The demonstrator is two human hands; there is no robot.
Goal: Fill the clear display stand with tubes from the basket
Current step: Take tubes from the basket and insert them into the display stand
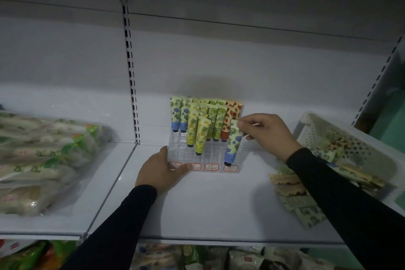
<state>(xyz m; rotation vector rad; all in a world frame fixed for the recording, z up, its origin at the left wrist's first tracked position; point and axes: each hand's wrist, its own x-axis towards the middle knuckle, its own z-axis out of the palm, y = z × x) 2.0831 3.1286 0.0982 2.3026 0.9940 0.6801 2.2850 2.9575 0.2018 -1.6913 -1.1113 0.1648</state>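
A clear stepped display stand point(217, 155) sits on the white shelf against the back wall, holding several upright tubes in blue, yellow, green and red floral prints. My right hand point(266, 132) pinches the top of a blue-flowered tube point(232, 142), its dark cap down in a front-right slot of the stand. My left hand point(162, 169) rests against the stand's front-left corner, thumb along the label strip. A white perforated basket point(315, 129) with more tubes stands at the right.
Several loose tubes point(291, 195) lie on the shelf point(197, 208) beside the basket. Bagged goods point(43, 160) fill the shelf section at the left, past a slotted upright point(131, 76). More packaged goods sit on the shelf below.
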